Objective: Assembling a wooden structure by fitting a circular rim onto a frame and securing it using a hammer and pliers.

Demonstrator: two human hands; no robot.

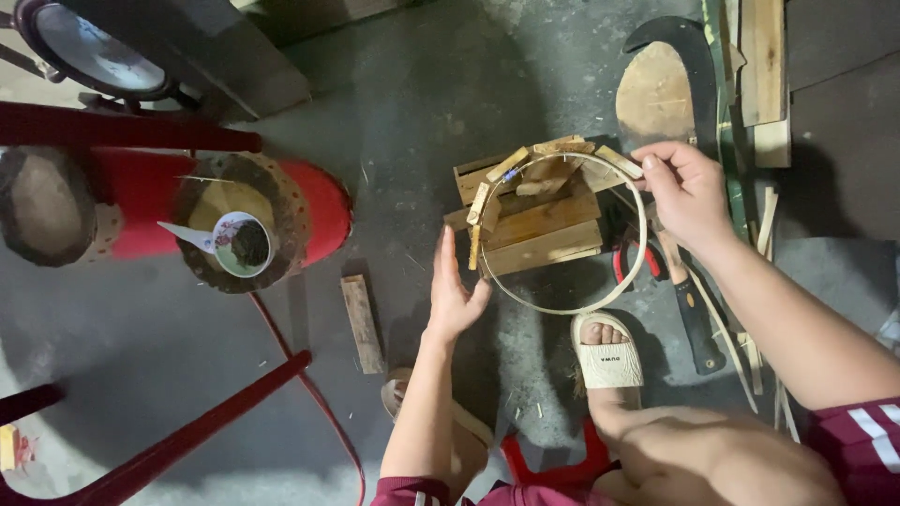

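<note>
Hoop point(562, 305) of thin bamboo hangs over a wooden block point(536, 234) on the floor; right hand point(682, 192) pinches its upper rim, while left hand point(454, 295) is flat and open beside its left edge.

The hoop point(562, 305) between my fingers point(656, 169) is pale straw-coloured bamboo, with light tan wooden pegs point(483, 201) clipped along it. The slatted block point(539, 234) under it is yellow-brown wood. The floor point(412, 103) is mottled dark grey. My sandal point(607, 361) is cream. The pliers point(626, 262) have red handles, the knife handle point(698, 323) is black. The stool point(309, 201) is bright red, the cup point(242, 244) on it white with dark contents. My shorts point(862, 440) are maroon with white stripes.
</note>
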